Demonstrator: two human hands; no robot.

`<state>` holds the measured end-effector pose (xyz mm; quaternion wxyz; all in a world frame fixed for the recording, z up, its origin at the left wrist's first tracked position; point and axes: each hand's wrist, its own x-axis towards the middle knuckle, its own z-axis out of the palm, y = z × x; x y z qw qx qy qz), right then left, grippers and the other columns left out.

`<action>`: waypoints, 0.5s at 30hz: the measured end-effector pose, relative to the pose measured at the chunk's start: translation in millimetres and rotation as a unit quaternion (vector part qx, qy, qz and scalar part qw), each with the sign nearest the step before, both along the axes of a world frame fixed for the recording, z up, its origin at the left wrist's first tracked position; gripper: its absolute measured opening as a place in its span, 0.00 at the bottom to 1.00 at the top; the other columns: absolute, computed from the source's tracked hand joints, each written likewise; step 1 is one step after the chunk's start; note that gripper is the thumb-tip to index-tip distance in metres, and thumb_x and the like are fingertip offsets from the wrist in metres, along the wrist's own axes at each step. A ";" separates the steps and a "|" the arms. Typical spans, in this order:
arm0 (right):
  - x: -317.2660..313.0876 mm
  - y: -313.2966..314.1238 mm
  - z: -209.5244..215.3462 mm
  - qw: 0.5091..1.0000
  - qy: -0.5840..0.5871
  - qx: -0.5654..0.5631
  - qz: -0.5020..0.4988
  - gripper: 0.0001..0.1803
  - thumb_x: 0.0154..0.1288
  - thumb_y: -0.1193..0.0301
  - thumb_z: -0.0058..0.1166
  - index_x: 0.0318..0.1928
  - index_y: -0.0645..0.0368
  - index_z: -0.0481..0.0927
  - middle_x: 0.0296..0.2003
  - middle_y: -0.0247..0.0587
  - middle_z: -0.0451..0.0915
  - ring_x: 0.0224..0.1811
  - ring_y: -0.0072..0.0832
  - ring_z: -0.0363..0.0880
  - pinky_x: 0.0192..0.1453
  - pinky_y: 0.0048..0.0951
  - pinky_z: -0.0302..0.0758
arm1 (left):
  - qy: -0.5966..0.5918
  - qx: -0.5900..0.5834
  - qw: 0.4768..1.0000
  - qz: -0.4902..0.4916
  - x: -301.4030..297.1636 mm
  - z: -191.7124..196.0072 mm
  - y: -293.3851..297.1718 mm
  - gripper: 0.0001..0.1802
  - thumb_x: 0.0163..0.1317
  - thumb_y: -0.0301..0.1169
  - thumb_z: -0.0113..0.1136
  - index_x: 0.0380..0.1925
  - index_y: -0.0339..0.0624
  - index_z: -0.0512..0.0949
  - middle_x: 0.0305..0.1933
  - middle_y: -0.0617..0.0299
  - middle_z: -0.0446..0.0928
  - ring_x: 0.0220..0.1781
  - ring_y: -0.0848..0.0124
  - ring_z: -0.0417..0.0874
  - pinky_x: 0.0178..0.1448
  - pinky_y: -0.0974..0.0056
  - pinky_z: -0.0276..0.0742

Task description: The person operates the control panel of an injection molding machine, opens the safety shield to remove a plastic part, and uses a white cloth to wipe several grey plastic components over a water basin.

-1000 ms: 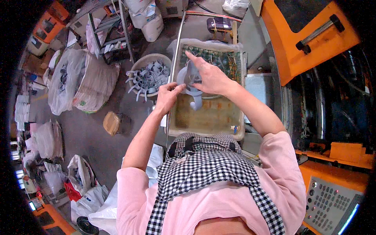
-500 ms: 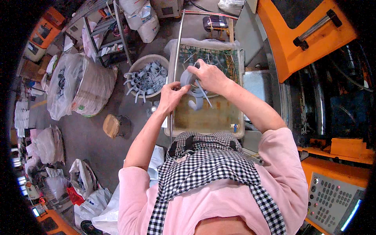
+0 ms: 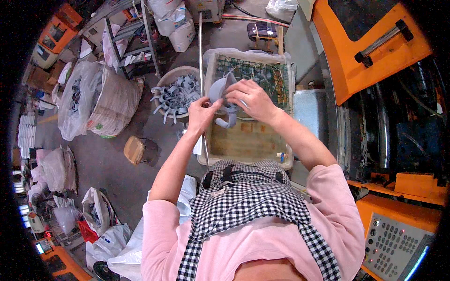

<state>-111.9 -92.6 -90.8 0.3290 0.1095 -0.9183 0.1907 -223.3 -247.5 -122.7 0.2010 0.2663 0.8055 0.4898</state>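
A grey curved plastic part (image 3: 217, 89) is up in front of me, over the water tub (image 3: 225, 157). My left hand (image 3: 201, 115) is closed, pinching the part's lower left edge between thumb and fingers. Against its right side are the curled fingers of my right hand (image 3: 253, 99), closed on it; the fingertips are slightly blurred and partly hidden. Below the hands hangs a hook-shaped grey piece (image 3: 228, 122); whether it is joined to the held part cannot be made out. Left of the tub, a round basin (image 3: 165, 77) is heaped with similar grey parts.
A metal rod (image 3: 200, 56) runs along the tub's left side. Green netting (image 3: 267, 70) lies across the tub's far half. An orange machine (image 3: 337, 70) borders the right, with a button panel (image 3: 393, 243). Leftward are a wooden stool (image 3: 134, 150), a large sack (image 3: 115, 103) and a ladder (image 3: 152, 47).
The held part has turned, showing a broader face. My right hand has shifted down and right from its top. The thin strip that stuck out below no longer shows clearly.
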 end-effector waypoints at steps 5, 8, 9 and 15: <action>-14.2 -18.6 -22.4 0.977 0.004 -0.156 -0.145 0.09 0.55 0.67 0.55 0.26 0.59 0.73 0.23 0.42 0.76 0.27 0.36 0.77 0.32 0.34 0.72 | 0.171 -0.012 0.985 0.035 12.4 -3.2 8.8 0.24 0.40 0.43 0.67 0.27 0.30 0.77 0.20 0.50 0.74 0.23 0.61 0.75 0.28 0.62 0.71; -19.7 -26.4 -33.8 0.864 -0.046 -0.445 -0.230 0.12 0.57 0.68 0.56 0.26 0.65 0.73 0.19 0.44 0.76 0.19 0.31 0.77 0.25 0.29 0.72 | 0.260 -0.003 0.964 0.048 20.8 1.1 8.4 0.25 0.40 0.42 0.68 0.30 0.29 0.76 0.27 0.45 0.71 0.30 0.54 0.75 0.31 0.59 0.73; -21.0 -25.8 -34.2 0.828 -0.058 -0.510 -0.226 0.12 0.57 0.67 0.56 0.27 0.64 0.74 0.18 0.42 0.76 0.19 0.29 0.76 0.25 0.27 0.72 | 0.269 -0.012 0.962 0.050 20.0 1.5 7.5 0.26 0.40 0.42 0.68 0.31 0.30 0.77 0.28 0.46 0.71 0.30 0.55 0.76 0.33 0.60 0.73; -12.9 -21.4 -33.0 0.851 -0.053 -0.495 -0.165 0.12 0.53 0.68 0.60 0.34 0.64 0.76 0.34 0.42 0.76 0.33 0.25 0.78 0.34 0.24 0.75 | 0.164 -0.054 0.985 -0.007 2.4 11.3 7.2 0.27 0.44 0.44 0.67 0.36 0.30 0.78 0.32 0.46 0.77 0.31 0.60 0.78 0.37 0.61 0.74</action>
